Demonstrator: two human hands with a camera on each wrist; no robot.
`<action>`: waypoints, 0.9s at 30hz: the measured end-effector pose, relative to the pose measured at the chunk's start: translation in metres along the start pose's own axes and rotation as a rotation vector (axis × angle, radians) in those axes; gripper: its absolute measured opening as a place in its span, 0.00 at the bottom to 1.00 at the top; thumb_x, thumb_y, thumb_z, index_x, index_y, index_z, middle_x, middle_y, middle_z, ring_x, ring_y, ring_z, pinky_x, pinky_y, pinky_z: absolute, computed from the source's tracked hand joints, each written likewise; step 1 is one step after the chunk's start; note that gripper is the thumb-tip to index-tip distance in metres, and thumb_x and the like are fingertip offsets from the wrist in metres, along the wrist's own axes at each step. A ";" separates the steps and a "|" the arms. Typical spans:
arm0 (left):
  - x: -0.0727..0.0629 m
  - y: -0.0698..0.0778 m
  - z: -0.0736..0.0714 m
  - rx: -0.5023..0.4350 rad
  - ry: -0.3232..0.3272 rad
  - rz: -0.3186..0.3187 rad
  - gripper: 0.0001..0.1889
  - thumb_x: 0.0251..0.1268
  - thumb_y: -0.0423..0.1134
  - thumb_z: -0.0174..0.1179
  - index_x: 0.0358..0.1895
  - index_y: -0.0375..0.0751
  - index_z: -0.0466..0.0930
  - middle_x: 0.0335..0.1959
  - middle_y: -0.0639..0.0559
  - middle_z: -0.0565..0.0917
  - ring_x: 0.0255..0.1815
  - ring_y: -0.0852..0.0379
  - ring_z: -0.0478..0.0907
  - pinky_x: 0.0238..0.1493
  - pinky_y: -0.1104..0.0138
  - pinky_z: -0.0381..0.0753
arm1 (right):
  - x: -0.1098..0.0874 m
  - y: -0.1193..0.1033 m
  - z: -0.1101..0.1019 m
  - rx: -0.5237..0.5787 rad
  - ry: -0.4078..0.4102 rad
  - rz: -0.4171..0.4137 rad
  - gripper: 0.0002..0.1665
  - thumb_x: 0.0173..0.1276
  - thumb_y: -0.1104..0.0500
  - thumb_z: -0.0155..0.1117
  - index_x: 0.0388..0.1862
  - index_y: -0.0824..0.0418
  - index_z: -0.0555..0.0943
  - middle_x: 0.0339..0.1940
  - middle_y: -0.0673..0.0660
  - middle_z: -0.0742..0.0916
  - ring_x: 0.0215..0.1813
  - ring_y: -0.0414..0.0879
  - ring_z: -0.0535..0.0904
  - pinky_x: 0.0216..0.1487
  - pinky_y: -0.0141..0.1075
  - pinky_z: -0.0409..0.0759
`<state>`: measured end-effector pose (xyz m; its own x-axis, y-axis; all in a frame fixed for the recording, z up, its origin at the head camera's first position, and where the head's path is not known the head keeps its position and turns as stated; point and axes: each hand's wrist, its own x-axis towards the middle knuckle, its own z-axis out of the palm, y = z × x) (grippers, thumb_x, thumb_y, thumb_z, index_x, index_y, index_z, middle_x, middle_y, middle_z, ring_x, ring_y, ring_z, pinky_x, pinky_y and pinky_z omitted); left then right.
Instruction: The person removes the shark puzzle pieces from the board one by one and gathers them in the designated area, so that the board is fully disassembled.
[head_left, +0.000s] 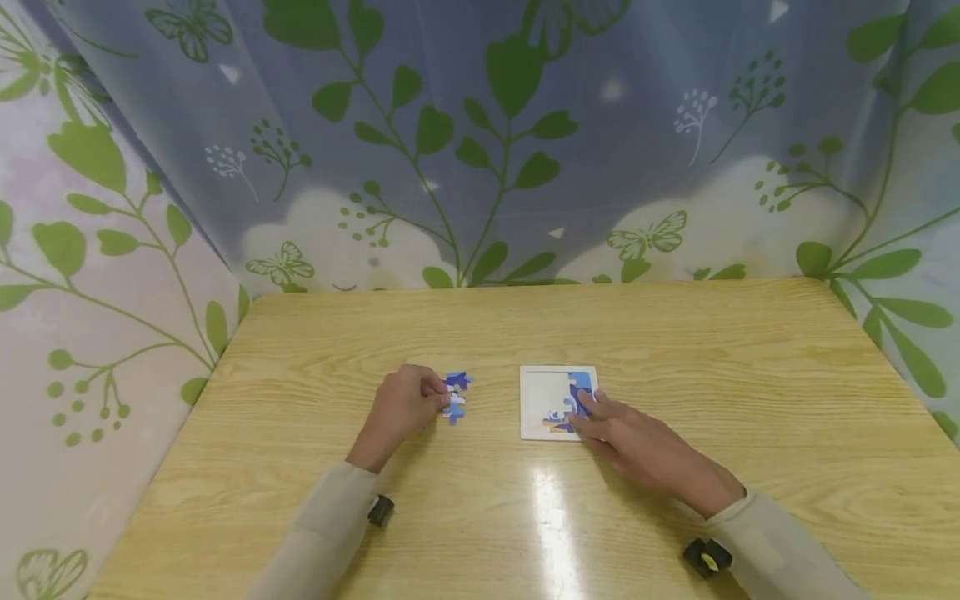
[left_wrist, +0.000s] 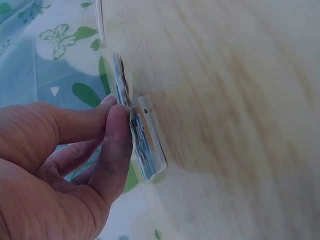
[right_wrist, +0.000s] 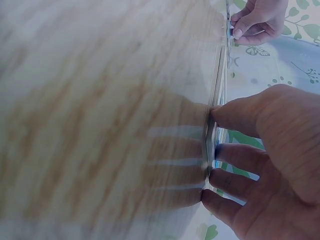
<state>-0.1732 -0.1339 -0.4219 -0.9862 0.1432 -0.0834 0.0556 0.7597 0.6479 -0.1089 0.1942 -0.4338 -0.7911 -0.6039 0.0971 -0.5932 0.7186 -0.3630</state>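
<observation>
My left hand [head_left: 402, 406] is at a small cluster of blue and white jigsaw puzzle pieces [head_left: 456, 408] on the table, left of the puzzle tray. In the left wrist view, its thumb and forefinger pinch a puzzle piece [left_wrist: 124, 90], with further pieces stacked flat beside the fingertips. The square white puzzle tray [head_left: 542, 396] lies to the right, blue and orange pieces fitted along its right side and bottom, its upper left bare. Across the tray's right edge rests my right hand [head_left: 637, 437], fingers spread, fingertips touching the rim and the fitted pieces.
Both things lie on a light wooden table [head_left: 315, 333] with a glossy light reflection in front of the tray. A curtain [head_left: 450, 208] printed with leaves and butterflies hangs behind and at the sides. Dark wrist devices [head_left: 707, 557] sit at both sleeves.
</observation>
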 end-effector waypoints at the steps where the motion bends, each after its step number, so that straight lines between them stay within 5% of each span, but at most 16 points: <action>1: 0.000 0.000 0.000 0.001 0.003 0.002 0.03 0.63 0.33 0.71 0.35 0.38 0.87 0.28 0.52 0.85 0.28 0.56 0.80 0.31 0.64 0.80 | 0.000 0.000 0.000 0.000 -0.003 0.000 0.20 0.76 0.65 0.60 0.63 0.70 0.78 0.71 0.75 0.70 0.70 0.73 0.68 0.64 0.60 0.72; 6: 0.000 0.003 0.001 0.004 0.018 0.043 0.03 0.62 0.33 0.71 0.35 0.38 0.87 0.29 0.52 0.86 0.31 0.56 0.82 0.35 0.62 0.82 | 0.000 0.001 0.000 -0.001 -0.006 -0.001 0.20 0.76 0.65 0.60 0.63 0.70 0.78 0.71 0.75 0.70 0.70 0.72 0.68 0.64 0.60 0.72; 10: 0.002 0.014 0.008 -0.038 -0.031 0.088 0.02 0.61 0.32 0.71 0.33 0.37 0.88 0.30 0.52 0.87 0.32 0.57 0.83 0.37 0.62 0.83 | -0.001 0.001 -0.001 -0.002 -0.002 0.001 0.20 0.75 0.65 0.61 0.63 0.70 0.79 0.70 0.75 0.71 0.69 0.73 0.69 0.63 0.60 0.73; 17: 0.004 0.044 0.037 -0.063 -0.145 0.203 0.02 0.60 0.31 0.71 0.33 0.38 0.88 0.32 0.53 0.88 0.34 0.59 0.84 0.40 0.65 0.83 | 0.000 0.001 -0.001 0.010 -0.010 0.019 0.20 0.76 0.64 0.60 0.63 0.70 0.79 0.71 0.74 0.70 0.70 0.71 0.68 0.65 0.60 0.71; 27: 0.007 0.080 0.075 -0.058 -0.239 0.247 0.08 0.58 0.35 0.75 0.38 0.38 0.89 0.32 0.53 0.87 0.34 0.60 0.83 0.39 0.70 0.82 | 0.000 0.002 0.000 -0.007 -0.003 0.013 0.20 0.75 0.65 0.61 0.63 0.69 0.79 0.71 0.74 0.71 0.69 0.72 0.69 0.63 0.60 0.73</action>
<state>-0.1641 -0.0247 -0.4279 -0.8792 0.4681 -0.0889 0.2726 0.6472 0.7120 -0.1101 0.1953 -0.4345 -0.7985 -0.5954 0.0895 -0.5837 0.7291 -0.3574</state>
